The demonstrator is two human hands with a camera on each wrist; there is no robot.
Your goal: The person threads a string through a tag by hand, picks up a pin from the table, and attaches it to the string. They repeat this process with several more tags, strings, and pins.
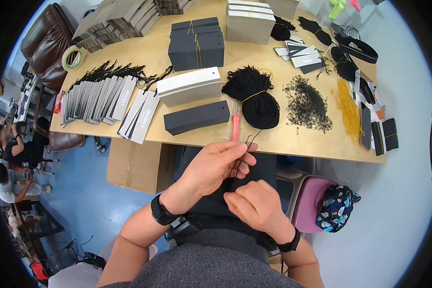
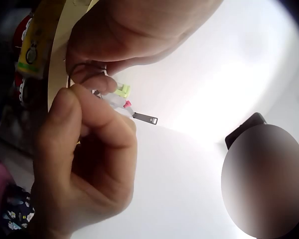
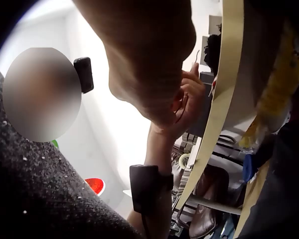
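My left hand point(image 1: 216, 165) pinches a thin black cord point(image 1: 240, 161) between thumb and fingers, just off the table's front edge. Two strands of it run down across the fingers, and a bent end sticks up past the fingertips. Closer to the body, my right hand point(image 1: 255, 204) is curled. The left wrist view shows that right hand point(image 2: 84, 159) pinching a loop of the cord point(image 2: 72, 74) between thumb and forefinger. Beyond the hands lie a bundle of black cords point(image 1: 261, 109) tied with a yellow band and a red-handled tool point(image 1: 235, 126).
Tags with black strings point(image 1: 98, 98) lie fanned out at the left. Dark card stacks point(image 1: 197, 117) and white card stacks point(image 1: 189, 85) stand mid-table. Rightward are a pile of small black pins point(image 1: 307, 103) and yellow bands point(image 1: 346, 108). A cardboard box point(image 1: 134, 163) stands below the table.
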